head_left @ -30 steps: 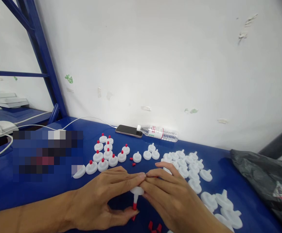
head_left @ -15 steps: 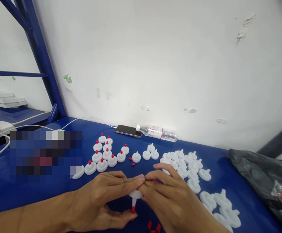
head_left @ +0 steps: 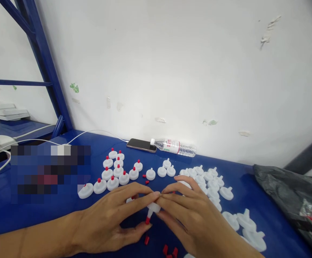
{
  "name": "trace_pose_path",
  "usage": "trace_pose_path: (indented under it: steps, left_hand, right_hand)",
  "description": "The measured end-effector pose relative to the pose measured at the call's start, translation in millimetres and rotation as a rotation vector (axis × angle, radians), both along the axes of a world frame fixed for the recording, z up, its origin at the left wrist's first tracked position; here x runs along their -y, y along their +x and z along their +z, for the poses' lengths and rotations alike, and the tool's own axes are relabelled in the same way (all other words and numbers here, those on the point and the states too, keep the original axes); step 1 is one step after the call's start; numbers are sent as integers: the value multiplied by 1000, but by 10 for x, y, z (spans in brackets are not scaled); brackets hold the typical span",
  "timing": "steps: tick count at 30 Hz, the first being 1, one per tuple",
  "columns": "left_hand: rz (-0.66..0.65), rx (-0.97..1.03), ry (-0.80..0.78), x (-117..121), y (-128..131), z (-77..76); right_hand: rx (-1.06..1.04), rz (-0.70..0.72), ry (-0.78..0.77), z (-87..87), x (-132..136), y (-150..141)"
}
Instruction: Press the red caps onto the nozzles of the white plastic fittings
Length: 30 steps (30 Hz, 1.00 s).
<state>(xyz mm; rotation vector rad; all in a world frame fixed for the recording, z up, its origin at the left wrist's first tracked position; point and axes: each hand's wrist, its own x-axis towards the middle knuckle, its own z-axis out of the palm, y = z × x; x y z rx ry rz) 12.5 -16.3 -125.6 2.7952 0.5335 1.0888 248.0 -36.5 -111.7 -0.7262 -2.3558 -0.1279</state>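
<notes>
Between my hands is a white nozzle cap, a round disc with its spout pointing down and a small red tip on the spout's end. My left hand is closed on it, the thumb beneath the red tip and the fingers over the disc. My right hand grips the disc's right side, its fingertips meeting the left ones on top. Loose red tips lie on the blue table below. Part of another white cap shows behind my left fingers.
Red-tipped caps stand in rows at left. Plain white caps crowd the right side. Toward the wall lie a phone on a cable and a water bottle. A dark plastic bag sits at far right.
Both hands have risen slightly, lifting the held cap, which tilts a little more. A loose red tip and a cap behind my left fingers have come into view.
</notes>
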Motion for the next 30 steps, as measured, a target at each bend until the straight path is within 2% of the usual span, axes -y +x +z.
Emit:
trace_pose_path:
  steps: [4, 7, 12, 17, 30]
  left_hand:
    - [11, 14, -30, 28, -9, 59]
    - [13, -9, -79, 34, -8, 79]
    - [7, -214, -180, -14, 17, 54]
    - [45, -345, -244, -69, 34, 45]
    - [61, -271, -277, -23, 41, 58]
  right_hand:
    - [-19, -41, -74, 57, 10, 63]
    - [38, -130, -56, 104, -4, 124]
    - [26, -196, 53, 147, -56, 181]
    - [52, -183, 67, 127, -54, 163]
    - [70, -191, 56, 97, -55, 146]
